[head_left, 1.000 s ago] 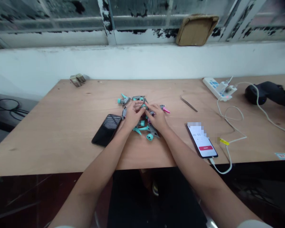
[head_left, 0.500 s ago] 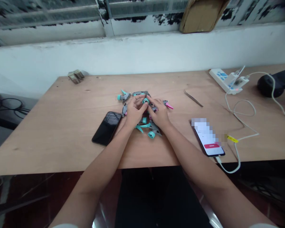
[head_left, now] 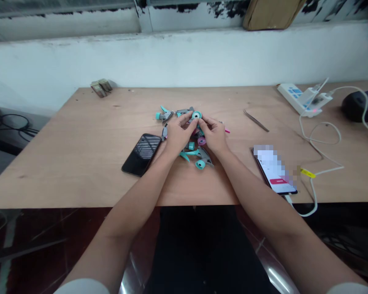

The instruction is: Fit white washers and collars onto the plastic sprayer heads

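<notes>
From this feed, I read the left hand [head_left: 178, 138] and the right hand [head_left: 214, 134] as closed in a light pinch, fingertips meeting on a small sprayer head [head_left: 196, 115] with a teal ring uppermost. Neither hand looks clenched; the fingers curl around the piece from both sides, and they hide most of its body.

The head sits mid-table, on top of a loose pile of sprayer parts [head_left: 184, 112], with the wrists at 6 o'clock. More pieces lie around the hands: a teal-capped head [head_left: 200, 159] at 6 o'clock, a pink ring [head_left: 201, 141] just under the right fingers, and a pink tip [head_left: 227, 131] at 3 o'clock.

I judge these parts to be light, hard plastic, fairly stiff but smooth, and likely to skid or tangle in the heap. The thin teal triggers look like the fragile bit, so I'd take hold of the thicker grey body or the round ring.

On the plywood table [head_left: 79, 163], a black phone [head_left: 140, 154] lies at 8 o'clock and a second phone [head_left: 274, 169] at 4 o'clock, with its screen partly blurred. Tweezers [head_left: 256, 120] lie at 2 o'clock, and a power strip [head_left: 300, 99] sits further out in the same direction.
</notes>
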Available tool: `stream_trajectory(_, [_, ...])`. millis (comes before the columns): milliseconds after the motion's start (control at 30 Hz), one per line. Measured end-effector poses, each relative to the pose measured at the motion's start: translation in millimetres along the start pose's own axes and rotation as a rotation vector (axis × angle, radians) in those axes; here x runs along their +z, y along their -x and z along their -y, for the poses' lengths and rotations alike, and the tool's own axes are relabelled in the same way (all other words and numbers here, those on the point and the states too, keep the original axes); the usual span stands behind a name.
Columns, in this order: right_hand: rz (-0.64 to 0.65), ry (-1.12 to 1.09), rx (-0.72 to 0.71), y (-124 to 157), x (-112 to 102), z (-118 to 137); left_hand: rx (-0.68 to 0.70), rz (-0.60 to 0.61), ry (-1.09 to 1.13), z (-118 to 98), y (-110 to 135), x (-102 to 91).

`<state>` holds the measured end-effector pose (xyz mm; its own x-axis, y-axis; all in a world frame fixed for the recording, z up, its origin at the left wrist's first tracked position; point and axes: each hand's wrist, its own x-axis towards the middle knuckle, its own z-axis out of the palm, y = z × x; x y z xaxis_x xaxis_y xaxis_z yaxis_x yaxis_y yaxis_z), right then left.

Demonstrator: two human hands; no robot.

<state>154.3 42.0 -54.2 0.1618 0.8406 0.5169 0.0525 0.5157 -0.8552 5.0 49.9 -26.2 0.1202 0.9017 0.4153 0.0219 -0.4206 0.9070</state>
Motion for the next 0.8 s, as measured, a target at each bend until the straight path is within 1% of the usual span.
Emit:
stream_trajectory(233, [-0.006,0.177,-0.120,2,-4,6,-0.012,0.013,0.067,-3,1,-1.7])
stream_trajectory(400, [0.013,0.256,-0.149,1,-8,9,-0.025,0.038,0.081,-7,2,-3.1])
stream_trajectory(500, [0.027,0.272,-0.154,1,-7,10,0.002,0.032,0.063,-8,2,-4.8])
stream_trajectory(600, [0.028,0.242,-0.144,1,-6,12,0.033,0.021,0.049,-7,0,-7.3])
stream_trajectory(700, [0.007,0.199,-0.139,1,-5,13,0.044,0.036,0.042,-5,-1,-9.2])
stream_trajectory(800, [0.002,0.201,-0.137,0,-6,12,0.043,0.057,0.031,-1,-2,-9.7])
